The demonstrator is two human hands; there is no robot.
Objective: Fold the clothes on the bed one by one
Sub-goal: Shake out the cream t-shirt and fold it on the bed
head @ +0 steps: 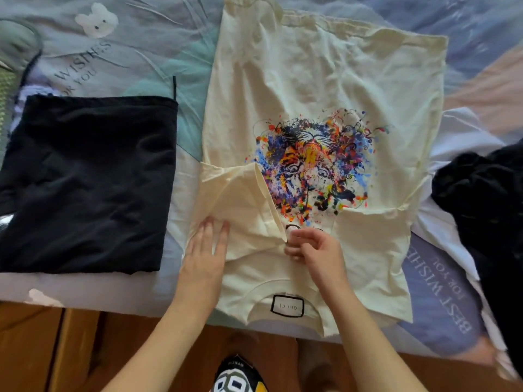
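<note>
Lying lengthwise, cream T-shirt (pixel 319 89) collar nearest, left hand (pixel 205 250) flat, right hand (pixel 314 250) pinching sleeve

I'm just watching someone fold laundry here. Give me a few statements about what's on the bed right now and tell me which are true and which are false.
1. The cream T-shirt has a colourful tiger print. True.
2. The left hand lies flat on the folded-in sleeve. True.
3. The right hand rests open on the bedsheet. False: it pinches the edge of the sleeve, on the shirt.
4. The black folded garment lies on top of the T-shirt. False: it lies beside it, on the person's left, apart from it.
5. A crumpled dark garment lies on the person's right of the T-shirt. True.
</note>
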